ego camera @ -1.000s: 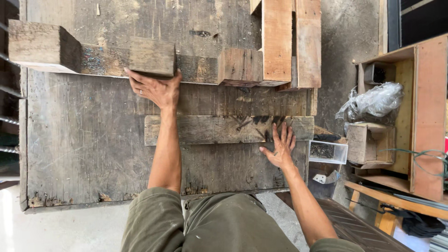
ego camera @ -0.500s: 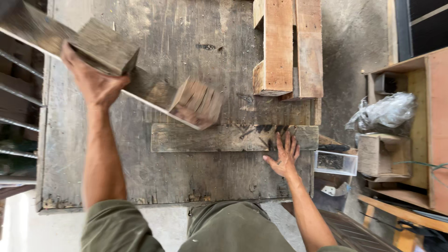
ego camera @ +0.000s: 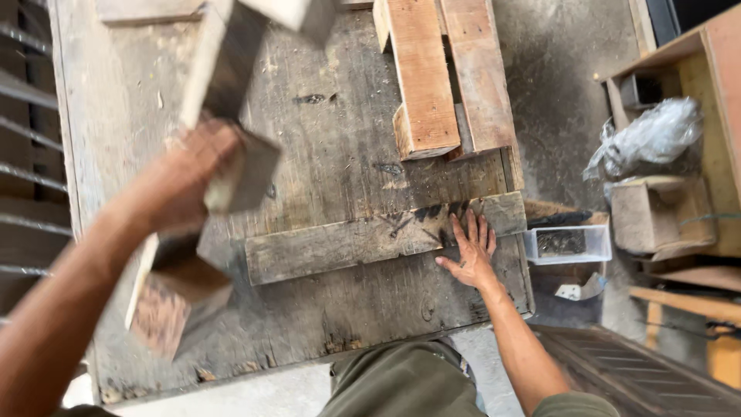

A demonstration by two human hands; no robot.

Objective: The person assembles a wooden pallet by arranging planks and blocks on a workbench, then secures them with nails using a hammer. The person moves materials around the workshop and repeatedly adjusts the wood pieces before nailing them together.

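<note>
- Our left hand [ego camera: 189, 174], blurred, is closed around a pallet piece [ego camera: 224, 100] of blocks on a board, held up over the tabletop's [ego camera: 324, 324] left half; long axis runs from near-left to far-centre.
- A plank [ego camera: 347, 243] lies flat crosswise, right of that hand and well apart from the lifted piece.
- Our right hand [ego camera: 469, 255] rests open, fingers spread, on the plank's right end, near the right edge.
- Pale boards [ego camera: 448, 69] take the far right; open room lies at centre.

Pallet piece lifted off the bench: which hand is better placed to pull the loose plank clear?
Right. The right hand lies flat on the plank; the left hand is busy gripping the raised pallet piece.
</note>
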